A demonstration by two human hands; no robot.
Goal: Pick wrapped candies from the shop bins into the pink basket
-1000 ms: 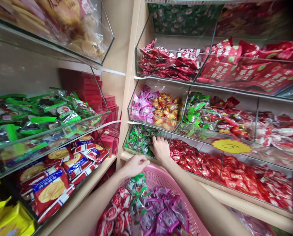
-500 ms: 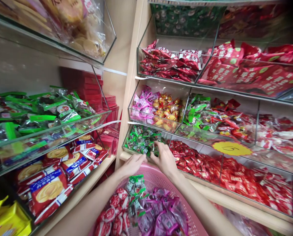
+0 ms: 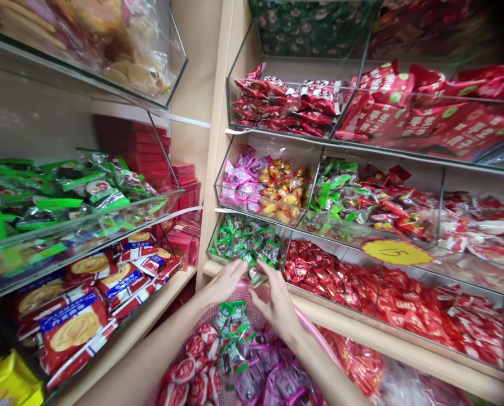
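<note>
Around an inside corner, wooden shelving [image 3: 195, 62] on two sides, with clear-walled bins [image 3: 277, 131] full of wrapped goods. Below the right-hand rows, a pink basket [image 3: 317, 336]. Over its far edge, both hands close together: the left hand [image 3: 226, 282] with straight fingers, impossible to say whether gripping or only steadying; the right hand [image 3: 277, 304] curled, apparently clamped between fingers and thumb on green-wrapped sweets [image 3: 255, 275], just in front of the lowest corner bin [image 3: 222, 258]. As for progress, already in the basket: red-and-white rounds [image 3: 188, 369], green packets [image 3: 230, 324] in the middle, and purple packets [image 3: 286, 386], seemingly a partial load. Left in the corner bin: a broad green heap [image 3: 243, 237], with plenty of red sweets [image 3: 315, 268] beside it. As for materials: flat pale wood, stiff glossy panels, thin plastic pierced by small holes; then shiny crinkled film, loose and flat-ended on the green packets, tight and bulging on the red-and-white rounds.
</note>
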